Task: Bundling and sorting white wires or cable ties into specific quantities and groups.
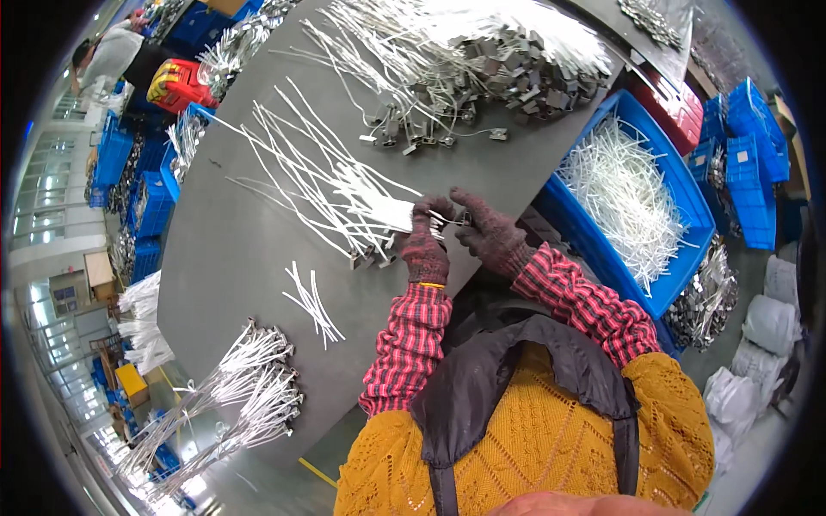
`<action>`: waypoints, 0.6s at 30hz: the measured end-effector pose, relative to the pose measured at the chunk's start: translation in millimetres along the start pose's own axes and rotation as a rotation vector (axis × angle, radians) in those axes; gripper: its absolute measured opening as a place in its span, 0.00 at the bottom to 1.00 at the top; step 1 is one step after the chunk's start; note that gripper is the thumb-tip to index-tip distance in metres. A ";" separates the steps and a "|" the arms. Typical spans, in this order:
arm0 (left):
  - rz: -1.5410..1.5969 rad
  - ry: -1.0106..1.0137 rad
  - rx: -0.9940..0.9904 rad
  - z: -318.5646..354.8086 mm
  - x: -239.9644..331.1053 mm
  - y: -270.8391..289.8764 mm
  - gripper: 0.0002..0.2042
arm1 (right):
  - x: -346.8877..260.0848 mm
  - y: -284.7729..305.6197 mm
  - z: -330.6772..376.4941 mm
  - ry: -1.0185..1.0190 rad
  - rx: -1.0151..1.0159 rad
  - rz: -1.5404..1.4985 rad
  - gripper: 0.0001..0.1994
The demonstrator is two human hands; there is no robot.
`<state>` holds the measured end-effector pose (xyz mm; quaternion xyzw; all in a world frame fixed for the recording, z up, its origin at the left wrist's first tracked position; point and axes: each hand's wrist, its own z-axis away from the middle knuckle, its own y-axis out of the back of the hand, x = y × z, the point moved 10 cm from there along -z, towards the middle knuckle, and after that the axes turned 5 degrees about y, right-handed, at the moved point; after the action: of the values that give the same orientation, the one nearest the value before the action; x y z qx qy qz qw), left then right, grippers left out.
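Left hand (pixel 424 243), dark knit glove, grip closed on bundle of thin white plastic ties (pixel 379 209) | right hand (pixel 489 230) pinches small grey metal clip (pixel 465 218) at tie ends, between both grips | risk: gloved fingers slip (clip tiny), clip drops to grey tabletop (pixel 241 249) below among loose ties.

Both hands gloved, dark knit, over grey desk (pixel 232 258). Left hand (pixel 426 241) grips bundle of white cable ties (pixel 344 193) fanned out across desk, small metal clips at near ends. Right hand (pixel 489 230) pinches small metal clip (pixel 465 218) just beside left fingertips. Loose white ties (pixel 311 303) near left forearm. Heap of clipped ties (pixel 482 52) at desk's far end. Blue bin of white ties (pixel 628 198) at right. Finished bundles (pixel 249 387) at desk's near left edge.
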<state>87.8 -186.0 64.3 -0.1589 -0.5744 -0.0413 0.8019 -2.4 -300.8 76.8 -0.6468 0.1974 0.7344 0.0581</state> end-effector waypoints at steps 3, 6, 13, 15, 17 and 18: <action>-0.075 0.181 0.129 3.7 -12.8 21.5 0.14 | -31.9 -22.3 -24.6 0.278 0.060 0.155 0.33; -0.424 0.080 0.114 -2.3 6.9 33.5 0.14 | -19.1 -44.7 -47.9 0.144 -0.071 0.199 0.34; 0.002 0.213 0.250 -18.9 18.3 117.4 0.14 | -2.3 91.4 -94.3 0.351 0.369 0.969 0.30; 0.072 0.197 0.211 -17.9 19.6 125.3 0.14 | 41.3 114.1 -118.3 0.063 0.220 1.015 0.26; 0.119 0.200 0.221 -14.7 18.3 130.8 0.16 | 47.7 120.6 -118.8 0.044 0.258 1.028 0.23; 0.092 0.204 0.264 -12.3 17.5 135.3 0.16 | 40.2 117.3 -114.5 0.095 0.328 1.042 0.22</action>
<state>138.6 -59.7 49.0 -0.0734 -0.4826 0.0553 0.8710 57.5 -456.8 53.1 -0.4782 0.6059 0.5956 -0.2223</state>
